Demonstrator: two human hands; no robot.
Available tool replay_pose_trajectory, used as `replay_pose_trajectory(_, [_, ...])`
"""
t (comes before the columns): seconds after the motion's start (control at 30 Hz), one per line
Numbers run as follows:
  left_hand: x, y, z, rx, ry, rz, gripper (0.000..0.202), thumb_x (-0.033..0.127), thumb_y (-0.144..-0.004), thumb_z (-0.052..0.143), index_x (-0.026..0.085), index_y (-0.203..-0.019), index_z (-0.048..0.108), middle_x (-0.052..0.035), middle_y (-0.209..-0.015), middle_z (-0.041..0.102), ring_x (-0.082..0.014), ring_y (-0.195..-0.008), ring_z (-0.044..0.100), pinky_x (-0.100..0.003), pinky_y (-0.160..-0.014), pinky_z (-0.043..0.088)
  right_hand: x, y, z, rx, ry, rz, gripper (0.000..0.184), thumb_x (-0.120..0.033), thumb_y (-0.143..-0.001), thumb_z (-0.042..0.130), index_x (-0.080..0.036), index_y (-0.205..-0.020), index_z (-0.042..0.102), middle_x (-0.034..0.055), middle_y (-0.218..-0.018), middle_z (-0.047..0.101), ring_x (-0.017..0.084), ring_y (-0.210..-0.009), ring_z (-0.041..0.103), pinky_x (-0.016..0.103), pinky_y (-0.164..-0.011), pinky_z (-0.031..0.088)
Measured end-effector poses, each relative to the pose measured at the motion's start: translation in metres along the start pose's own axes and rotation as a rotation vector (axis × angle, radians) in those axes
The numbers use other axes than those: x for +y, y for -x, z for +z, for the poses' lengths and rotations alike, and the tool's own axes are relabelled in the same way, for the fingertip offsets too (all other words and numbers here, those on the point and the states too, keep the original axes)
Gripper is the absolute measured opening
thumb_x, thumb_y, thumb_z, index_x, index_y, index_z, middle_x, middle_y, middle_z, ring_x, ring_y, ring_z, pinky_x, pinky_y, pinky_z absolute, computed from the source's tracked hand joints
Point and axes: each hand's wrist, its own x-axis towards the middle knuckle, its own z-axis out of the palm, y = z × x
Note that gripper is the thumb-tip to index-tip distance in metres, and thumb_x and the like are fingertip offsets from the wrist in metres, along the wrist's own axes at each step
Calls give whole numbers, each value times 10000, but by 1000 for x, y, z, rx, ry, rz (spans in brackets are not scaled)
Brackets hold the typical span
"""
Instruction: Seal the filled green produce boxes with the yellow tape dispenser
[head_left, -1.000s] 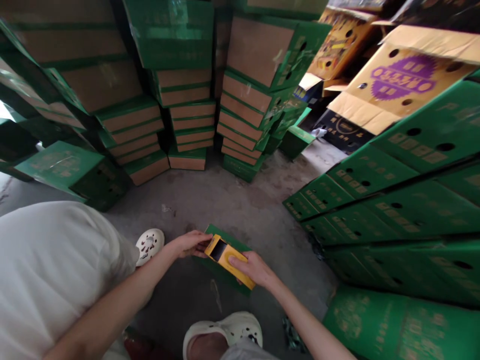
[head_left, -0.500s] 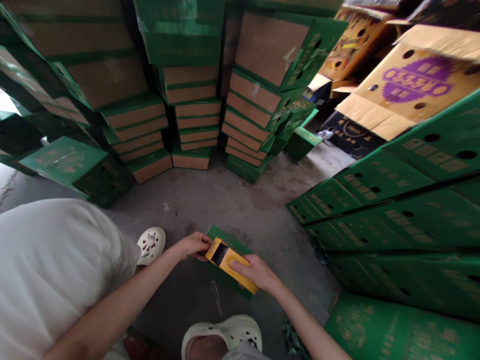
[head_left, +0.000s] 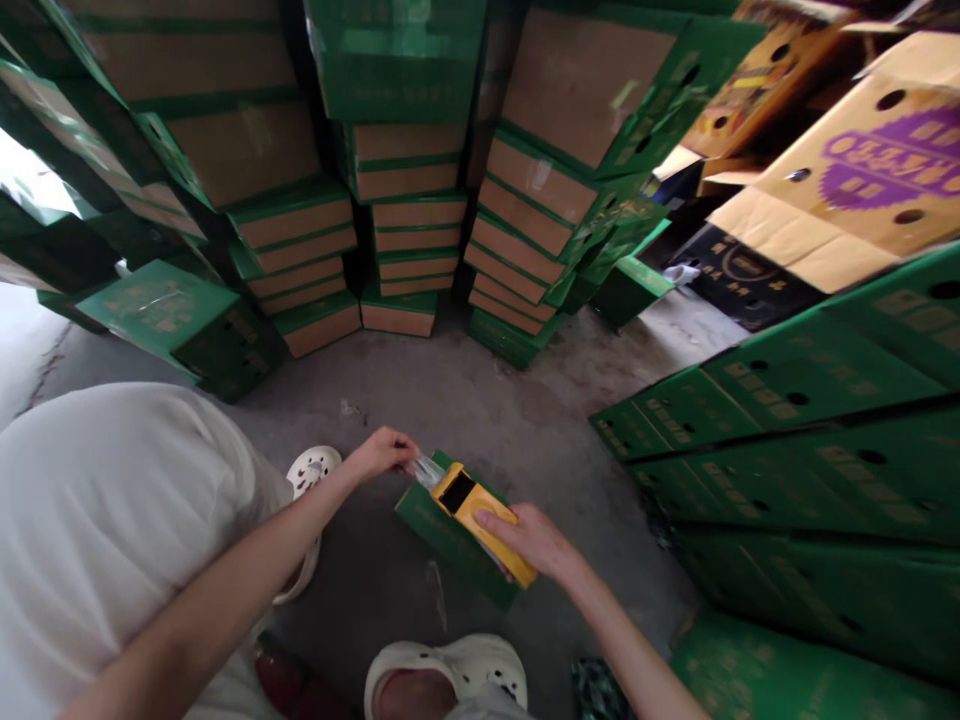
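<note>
My right hand [head_left: 534, 543] is wrapped round a small yellow box [head_left: 491, 522], thumb on top near the dark opening at its upper left end. A strip of clear plastic [head_left: 429, 472] sticks out of that end. My left hand [head_left: 386, 452] pinches the plastic's free end between fingers and thumb. Whether it is a bag or a wrapper I cannot tell. Below the box lies a flat green carton [head_left: 435, 530] on the floor, partly covered by the box and my right hand.
Stacks of green and brown cartons [head_left: 409, 215] stand ahead. A wall of green boxes [head_left: 810, 470] rises at right, with a purple-printed carton [head_left: 862, 150] behind. One green box [head_left: 180, 320] sits at left. My white clogs [head_left: 450, 670] are on the grey concrete floor [head_left: 480, 400].
My left hand has drawn away from the yellow box's open end, and clear plastic now stretches out between them. My right hand still holds the box. The view has shifted slightly.
</note>
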Motion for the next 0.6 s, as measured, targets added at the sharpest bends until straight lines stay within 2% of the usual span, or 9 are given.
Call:
replay_pose_trajectory(0.07, [-11, -3, -29, 125, -45, 25, 299, 420, -705, 639, 136, -788, 682, -14, -635, 640, -113, -567, 571, -219, -567, 428, 3, 0, -4, 29, 47, 28, 626, -751, -780, 523, -141, -751, 660, 82, -634, 697, 190, -536, 667, 221, -453, 478])
replay_pose_trajectory(0.13, [-24, -5, -50, 208, -113, 65, 296, 432, -725, 618, 142, -751, 672, 1, -600, 608, -104, -547, 540, -213, -558, 403, 5, -1, -5, 47, 109, 53, 614, -740, -783, 531, -141, -748, 662, 91, -664, 709, 192, -570, 680, 214, -472, 471])
replay_pose_trajectory(0.23, [-42, -6, -62, 227, -206, 145, 306, 443, -756, 590, 148, -756, 671, 5, -609, 600, -110, -569, 538, -213, -573, 392, 2, -4, -1, 63, 199, 77, 613, -733, -792, 529, -139, -774, 677, 104, -697, 717, 204, -621, 695, 218, -505, 466])
replay_pose_trajectory(0.43, [-68, -14, -51, 290, -177, 107, 243, 372, -787, 566, 150, -779, 664, -7, -672, 625, -125, -628, 553, -227, -641, 414, -10, -13, 9, 127, 344, 84, 616, -732, -807, 508, -149, -793, 706, 132, -735, 724, 231, -708, 711, 230, -544, 452])
replay_pose_trajectory(0.5, [-76, -19, -39, 307, -166, 86, 230, 345, -799, 555, 145, -783, 667, -15, -678, 630, -134, -651, 561, -234, -669, 425, -12, -16, 10, 166, 422, 92, 619, -732, -806, 509, -145, -783, 705, 145, -754, 726, 243, -759, 713, 227, -554, 443])
replay_pose_trajectory(0.6, [-88, -27, -6, 328, -156, 58, 214, 320, -810, 558, 142, -815, 679, -46, -750, 670, -164, -762, 603, -257, -759, 451, -13, -18, 10, 184, 466, 106, 625, -733, -808, 505, -143, -783, 706, 155, -765, 727, 255, -786, 713, 229, -553, 436])
